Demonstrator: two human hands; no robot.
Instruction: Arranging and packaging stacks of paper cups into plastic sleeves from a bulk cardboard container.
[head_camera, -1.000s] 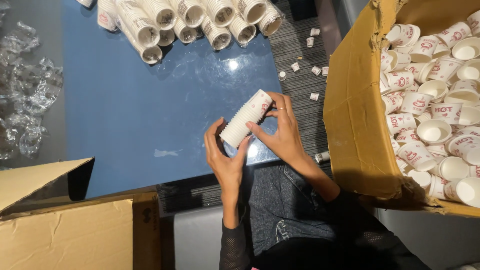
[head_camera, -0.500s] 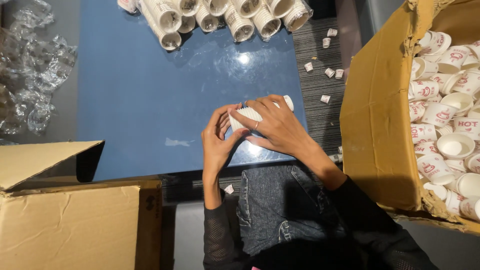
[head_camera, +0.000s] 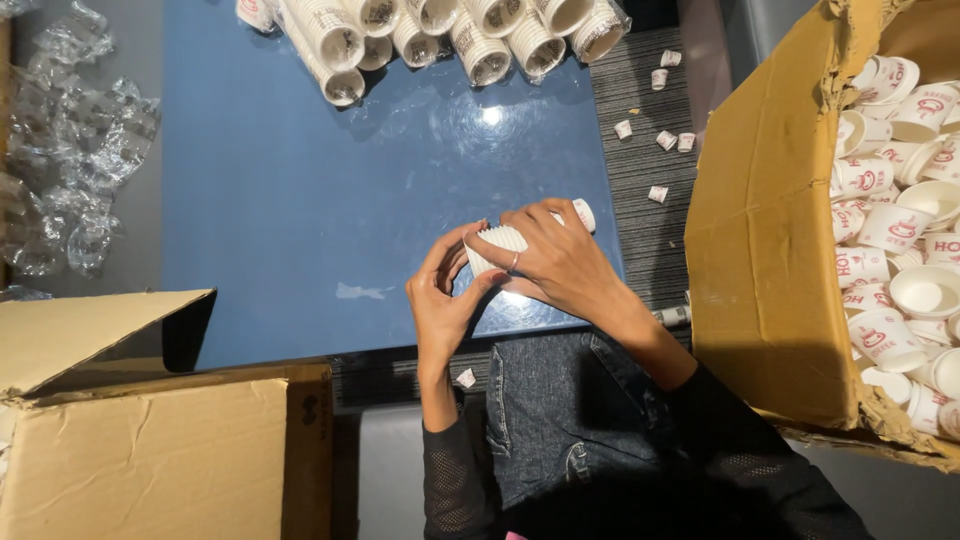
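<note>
Lap: the person's jeans (head_camera: 560, 420) and dark sleeves fill the near edge of the view.
Near left: a closed cardboard box (head_camera: 150, 450) with one flap lifted.
Left hand (head_camera: 445, 300): fingers curled around the near end of a stack of paper cups (head_camera: 510, 240), thumb and fingertips pressing its rim.
Right hand (head_camera: 560, 260): laid over the top of the same stack, fingers wrapped closed on it (a ring shows on one finger).
Stack: held on its side just above the near edge of the blue table (head_camera: 300, 200), its far end poking out past the right hand.
Right: an open cardboard box (head_camera: 770, 250) full of loose white cups with red print.
Floor: small paper scraps (head_camera: 660, 140) on the dark carpet between table and box.
Far left: crumpled clear plastic wrap (head_camera: 70, 150).
Far: several long cup stacks (head_camera: 440, 30) lying at the table's far edge.
</note>
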